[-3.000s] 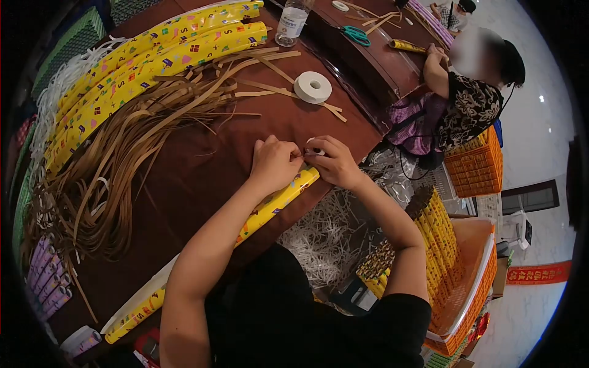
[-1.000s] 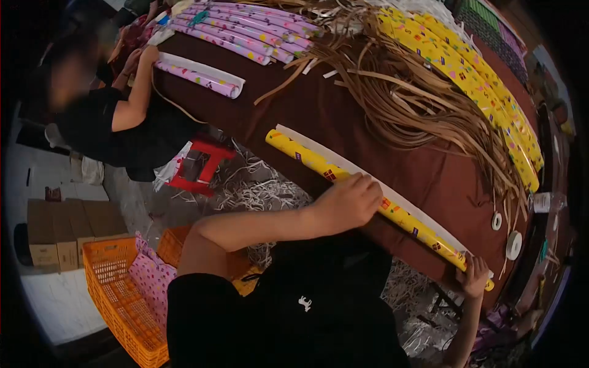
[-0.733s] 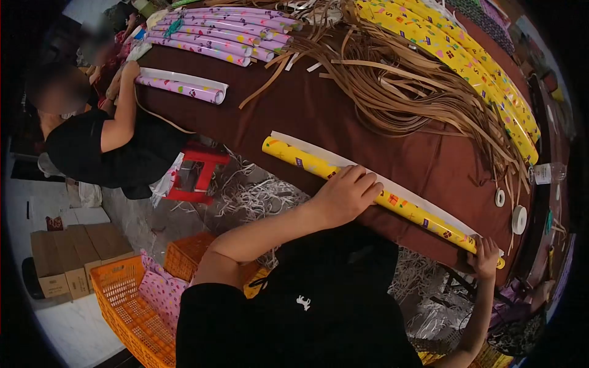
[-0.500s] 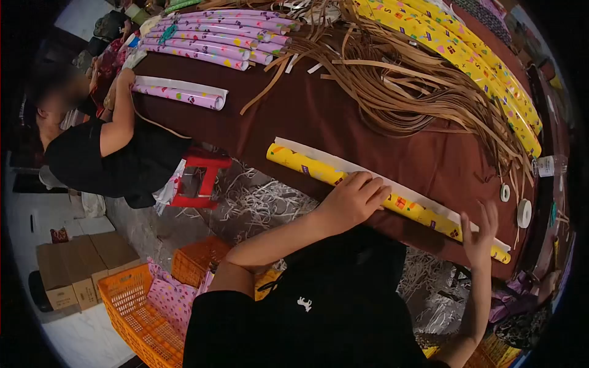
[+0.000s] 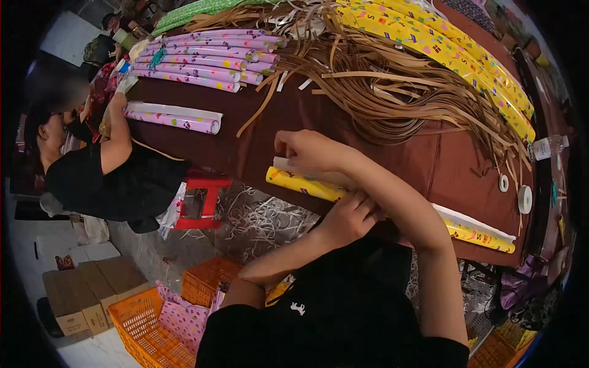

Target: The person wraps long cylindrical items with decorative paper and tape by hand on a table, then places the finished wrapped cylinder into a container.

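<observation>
A roll of yellow patterned wrapping paper lies along the near edge of the brown-covered table, its white inner side showing as a loose strip on the far side. My left hand is closed over the middle of this roll, fingers bent. My right arm crosses above the left one. At the roll's left end my right hand is just over the white edge, its fingers curled together; whether anything is pinched in them is hidden. The forearm covers part of the roll, whose right end shows again beyond it.
Brown strips, purple rolls and yellow rolls lie farther back. Two white tape rolls and a plastic bottle are at right. Another person sits at left with a purple roll. An orange basket stands below.
My right hand has moved from the roll's right end across to its left end, passing over my left arm. My left hand stays on the roll's middle.
</observation>
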A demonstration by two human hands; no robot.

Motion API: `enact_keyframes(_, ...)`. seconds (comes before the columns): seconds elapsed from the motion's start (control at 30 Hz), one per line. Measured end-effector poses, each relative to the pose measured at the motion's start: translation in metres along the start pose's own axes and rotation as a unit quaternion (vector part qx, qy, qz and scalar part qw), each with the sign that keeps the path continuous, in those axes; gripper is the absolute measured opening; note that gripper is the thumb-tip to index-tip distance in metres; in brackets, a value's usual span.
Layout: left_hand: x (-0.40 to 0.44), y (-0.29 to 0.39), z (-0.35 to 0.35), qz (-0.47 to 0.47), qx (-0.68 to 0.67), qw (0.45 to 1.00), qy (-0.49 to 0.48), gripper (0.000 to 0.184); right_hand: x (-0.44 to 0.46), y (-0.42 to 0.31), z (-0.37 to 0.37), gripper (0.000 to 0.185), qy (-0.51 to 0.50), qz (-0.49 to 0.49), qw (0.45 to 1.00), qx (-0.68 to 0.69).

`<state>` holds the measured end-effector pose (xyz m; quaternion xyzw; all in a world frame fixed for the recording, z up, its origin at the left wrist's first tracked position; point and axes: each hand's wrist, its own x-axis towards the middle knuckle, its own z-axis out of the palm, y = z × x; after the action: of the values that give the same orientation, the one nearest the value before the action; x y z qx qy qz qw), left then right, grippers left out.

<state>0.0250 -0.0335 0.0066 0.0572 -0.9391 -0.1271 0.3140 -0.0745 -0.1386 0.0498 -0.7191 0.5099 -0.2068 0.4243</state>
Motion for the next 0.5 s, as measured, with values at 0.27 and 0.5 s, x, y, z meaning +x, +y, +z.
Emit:
enact_keyframes(0.27, -0.014, -0.011, -0.011, 0.018, -0.129, 0.977, 0.166, 0.031, -0.001, 0.014, 0.007, 0.018, 0.036, -0.061, 0.99, 0.123)
enact_keyframes(0.5, -0.045, -0.075, -0.058, -0.465, -0.045, 0.851, 0.238, 0.046, -0.01, 0.004, 0.008, 0.016, 0.057, -0.06, 0.992, 0.097)
